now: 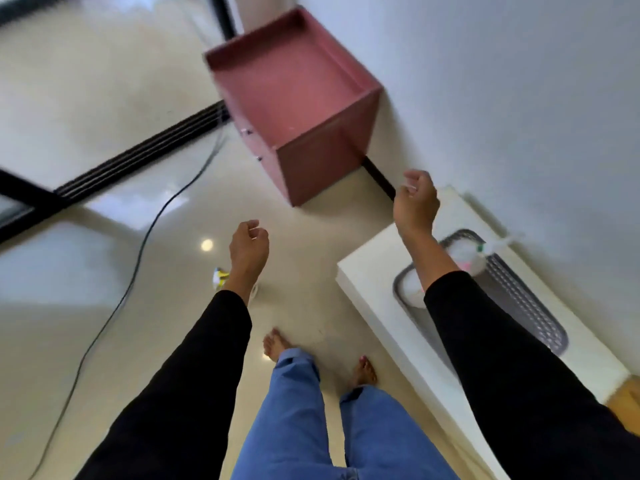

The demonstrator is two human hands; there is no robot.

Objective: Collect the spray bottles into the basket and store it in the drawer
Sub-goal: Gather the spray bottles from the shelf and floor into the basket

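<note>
Spray bottles are seen lying in a grey perforated basket that rests on a low white table against the wall at the right; the bottles are blurred, so their number cannot be told, though a white trigger nozzle is seen poking past the basket's far rim. The basket is partly hidden by the right forearm in its black sleeve. The right hand is held in the air beyond the table's far end, its fingers loosely curled and nothing held in it. The left hand is held over the glossy floor, likewise loosely curled and holding nothing. A pink cabinet with two small drawer knobs on its front is placed against the wall, well apart from the basket. A black cable is laid across the floor, and a small yellow and white item is seen on the floor just beside the left wrist. Bare feet and blue jeans are visible below.
</note>
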